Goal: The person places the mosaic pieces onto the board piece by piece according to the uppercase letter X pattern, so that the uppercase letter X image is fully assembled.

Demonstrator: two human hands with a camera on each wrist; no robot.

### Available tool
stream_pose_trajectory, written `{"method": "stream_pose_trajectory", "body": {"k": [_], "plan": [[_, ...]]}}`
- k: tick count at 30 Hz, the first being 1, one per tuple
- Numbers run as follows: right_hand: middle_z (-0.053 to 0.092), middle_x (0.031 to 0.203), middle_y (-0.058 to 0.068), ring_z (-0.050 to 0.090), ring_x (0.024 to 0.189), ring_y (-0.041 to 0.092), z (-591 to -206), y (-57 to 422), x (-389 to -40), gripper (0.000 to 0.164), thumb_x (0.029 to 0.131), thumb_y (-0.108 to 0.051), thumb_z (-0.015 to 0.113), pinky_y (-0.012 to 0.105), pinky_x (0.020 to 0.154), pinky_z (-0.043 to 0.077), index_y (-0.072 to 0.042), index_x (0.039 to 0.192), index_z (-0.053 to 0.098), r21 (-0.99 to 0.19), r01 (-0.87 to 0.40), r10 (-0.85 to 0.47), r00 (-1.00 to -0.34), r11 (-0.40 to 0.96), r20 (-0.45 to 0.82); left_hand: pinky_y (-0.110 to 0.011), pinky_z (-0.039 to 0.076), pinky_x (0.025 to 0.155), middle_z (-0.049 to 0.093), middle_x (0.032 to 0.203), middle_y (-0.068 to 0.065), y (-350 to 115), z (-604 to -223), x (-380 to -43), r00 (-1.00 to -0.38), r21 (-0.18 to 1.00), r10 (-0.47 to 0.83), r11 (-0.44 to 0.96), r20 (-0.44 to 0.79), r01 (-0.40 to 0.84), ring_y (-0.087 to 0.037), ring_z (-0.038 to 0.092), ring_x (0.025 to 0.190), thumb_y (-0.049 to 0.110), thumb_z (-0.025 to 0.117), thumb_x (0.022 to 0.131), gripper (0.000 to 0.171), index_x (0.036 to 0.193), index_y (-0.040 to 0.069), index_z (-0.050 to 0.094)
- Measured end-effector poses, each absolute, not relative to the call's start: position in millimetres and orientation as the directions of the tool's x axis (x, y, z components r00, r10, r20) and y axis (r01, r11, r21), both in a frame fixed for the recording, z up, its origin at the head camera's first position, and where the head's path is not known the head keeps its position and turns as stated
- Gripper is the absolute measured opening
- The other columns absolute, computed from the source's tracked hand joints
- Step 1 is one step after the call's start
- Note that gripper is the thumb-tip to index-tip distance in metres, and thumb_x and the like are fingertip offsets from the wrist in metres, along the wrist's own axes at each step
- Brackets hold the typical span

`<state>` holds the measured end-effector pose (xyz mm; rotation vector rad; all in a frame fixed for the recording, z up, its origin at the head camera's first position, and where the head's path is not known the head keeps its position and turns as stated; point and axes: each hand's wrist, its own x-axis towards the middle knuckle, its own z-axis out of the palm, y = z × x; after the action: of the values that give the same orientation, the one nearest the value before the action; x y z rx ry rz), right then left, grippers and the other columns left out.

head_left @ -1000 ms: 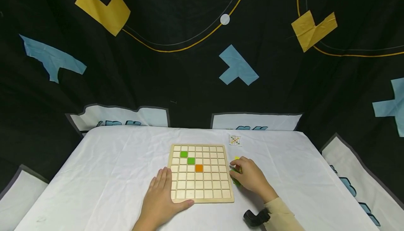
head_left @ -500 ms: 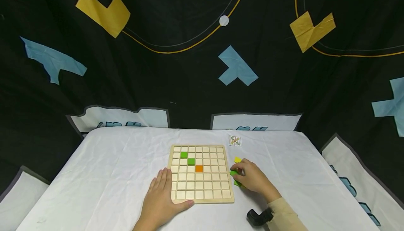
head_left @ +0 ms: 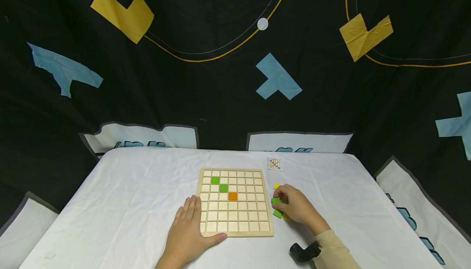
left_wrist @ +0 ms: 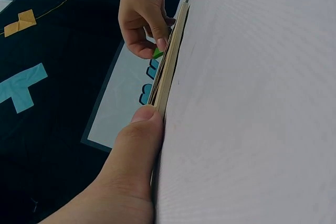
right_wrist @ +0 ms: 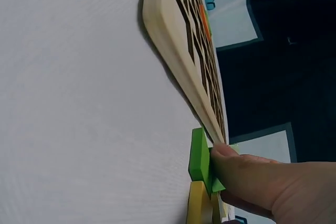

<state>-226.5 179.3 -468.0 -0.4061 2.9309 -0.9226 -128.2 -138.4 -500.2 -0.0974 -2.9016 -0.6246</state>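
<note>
A square wooden grid board [head_left: 237, 228] lies on the table, with two green tiles [head_left: 223, 188] and one orange tile [head_left: 232, 196] in a diagonal among its pale squares. My left hand [head_left: 185, 232] rests at its front left corner, fingers straight along the left edge and thumb on the front edge. Beside the right edge, my right hand [head_left: 296, 205] pinches a green square tile [head_left: 275, 200] between thumb and fingers. Just in front lie another green tile [head_left: 277, 213] and a darker yellow tile [head_left: 286, 217], partly under the hand. A bright yellow tile [head_left: 276, 186] lies behind the fingers.
A small card printed with a coloured grid [head_left: 274, 164] lies behind the board's right corner. A black curved object [head_left: 304, 252] sits by the right sleeve [head_left: 333, 250]. White cloth covers the table [head_left: 121, 203], and a dark patterned curtain [head_left: 206, 97] hangs behind.
My right hand has shifted slightly right, away from the board, with the green tile showing more at its fingertips. The left hand and the board stay as they were.
</note>
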Motion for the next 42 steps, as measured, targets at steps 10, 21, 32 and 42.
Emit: {"method": "stream_pose_trajectory", "body": {"k": [10, 21, 32, 42], "plan": [[0.062, 0.081, -0.004, 0.052, 0.062, 0.01, -466.1, 173.0, -226.5, 0.009, 0.09, -0.02, 0.074, 0.022, 0.05, 0.044, -0.019, 0.09, 0.066, -0.743, -0.19, -0.241, -0.97, 0.642, 0.039, -0.055, 0.021, 0.123, 0.024, 0.162, -0.023, -138.0, -500.3, -128.3, -0.985, 0.399, 0.028, 0.912, 0.172, 0.096, -0.039, 0.021, 0.152, 0.095, 0.052, 0.064, 0.138, 0.154, -0.006, 0.024], [0.062, 0.081, -0.005, 0.051, 0.063, 0.008, -467.5, 130.1, -220.3, 0.007, 0.092, -0.02, 0.072, 0.02, 0.052, 0.044, -0.018, 0.094, 0.065, -0.776, -0.262, -0.36, -0.932, 0.573, 0.049, -0.056, 0.021, 0.123, 0.024, 0.162, -0.023, -139.1, -498.7, -127.8, -0.986, 0.396, 0.026, 0.914, 0.163, 0.09, -0.039, 0.02, 0.152, 0.095, 0.051, 0.064, 0.138, 0.154, -0.006, 0.024], [0.06, 0.079, -0.011, 0.054, 0.069, 0.004, -472.0, 108.7, -218.0, 0.006, 0.092, -0.023, 0.071, 0.019, 0.062, 0.047, -0.021, 0.095, 0.067, -0.694, -0.356, -0.399, -0.911, 0.625, 0.107, -0.055, 0.019, 0.124, 0.023, 0.162, -0.023, -137.3, -495.4, -127.9, -0.988, 0.411, 0.022, 0.908, 0.153, 0.084, -0.039, 0.02, 0.152, 0.093, 0.055, 0.064, 0.137, 0.154, -0.006, 0.024], [0.057, 0.09, -0.013, 0.054, 0.08, 0.004, -472.8, 100.4, -215.4, 0.005, 0.091, -0.029, 0.073, 0.024, 0.072, 0.048, -0.026, 0.093, 0.068, -0.604, -0.38, -0.374, -0.916, 0.701, 0.142, -0.052, 0.019, 0.125, 0.023, 0.163, -0.02, -138.4, -496.6, -129.2, -0.988, 0.392, 0.03, 0.916, 0.149, 0.087, -0.036, 0.019, 0.153, 0.093, 0.054, 0.066, 0.135, 0.154, -0.004, 0.025]]}}
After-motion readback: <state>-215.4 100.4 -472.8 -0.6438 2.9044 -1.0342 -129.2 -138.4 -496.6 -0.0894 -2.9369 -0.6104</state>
